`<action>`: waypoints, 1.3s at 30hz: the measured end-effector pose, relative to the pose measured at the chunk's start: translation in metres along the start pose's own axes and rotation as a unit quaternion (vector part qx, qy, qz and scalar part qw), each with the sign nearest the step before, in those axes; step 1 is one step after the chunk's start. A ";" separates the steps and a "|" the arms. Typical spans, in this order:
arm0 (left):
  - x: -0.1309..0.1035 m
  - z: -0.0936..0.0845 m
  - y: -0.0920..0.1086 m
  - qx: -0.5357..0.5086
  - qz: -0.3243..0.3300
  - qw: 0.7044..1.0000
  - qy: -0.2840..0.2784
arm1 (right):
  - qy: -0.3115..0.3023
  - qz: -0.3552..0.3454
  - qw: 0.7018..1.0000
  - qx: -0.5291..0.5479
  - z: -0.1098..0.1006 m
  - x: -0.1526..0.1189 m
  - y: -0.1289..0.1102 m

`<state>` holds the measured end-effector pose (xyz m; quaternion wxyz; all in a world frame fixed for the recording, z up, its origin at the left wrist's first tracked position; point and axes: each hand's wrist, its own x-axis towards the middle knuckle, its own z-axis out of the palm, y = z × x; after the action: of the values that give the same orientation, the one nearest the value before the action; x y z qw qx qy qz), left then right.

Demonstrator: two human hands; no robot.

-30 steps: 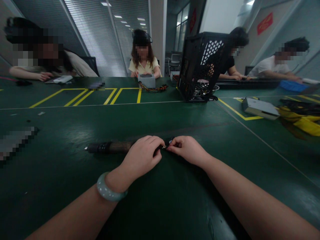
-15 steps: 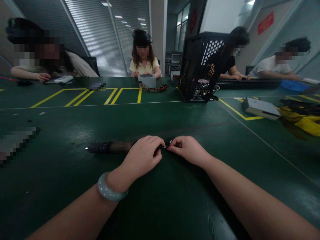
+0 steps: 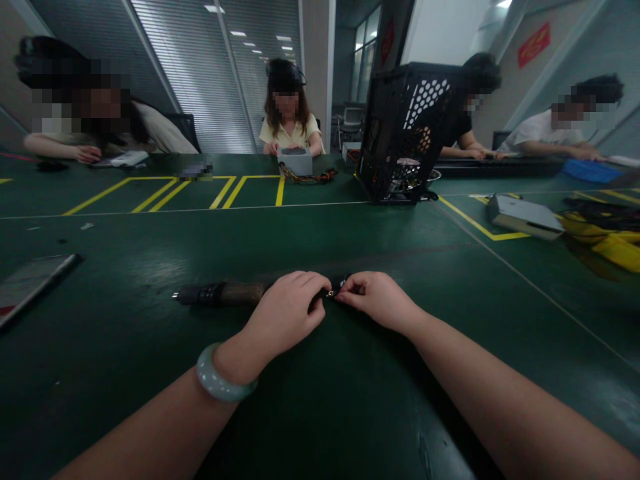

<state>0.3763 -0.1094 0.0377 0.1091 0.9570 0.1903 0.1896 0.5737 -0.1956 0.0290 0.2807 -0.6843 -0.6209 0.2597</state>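
An electric screwdriver [image 3: 237,294] lies across the dark green table, its metal tip pointing left and its body black and brown. My left hand [image 3: 293,307] is wrapped over its right end, hiding that part, and wears a pale bracelet at the wrist. Just beyond those fingertips a small shiny metal piece [image 3: 330,294] shows in the gap between my hands. My right hand [image 3: 373,297] pinches at the right side of this piece. What exactly its fingers hold is too small and dark to make out. Something dark with a light spot shows just behind its fingertips.
A black computer case [image 3: 410,133] stands at the back right. Beyond the taped lines is a grey power supply [image 3: 295,162] with wires, near a co-worker. A silver box [image 3: 525,215] and yellow bag [image 3: 617,247] are at right. A flat device [image 3: 33,283] lies left. Other people sit around.
My hands and the screwdriver keep nearly the same pose. The whole view has shifted very slightly.
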 end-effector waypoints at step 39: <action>-0.002 0.002 0.003 0.008 -0.033 0.999 0.017 | 0.007 -0.006 1.000 -0.011 0.001 0.001 0.000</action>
<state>0.3764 -0.1129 0.0366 0.1043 0.9476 0.2253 0.2008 0.5733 -0.1944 0.0279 0.2785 -0.6856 -0.6258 0.2465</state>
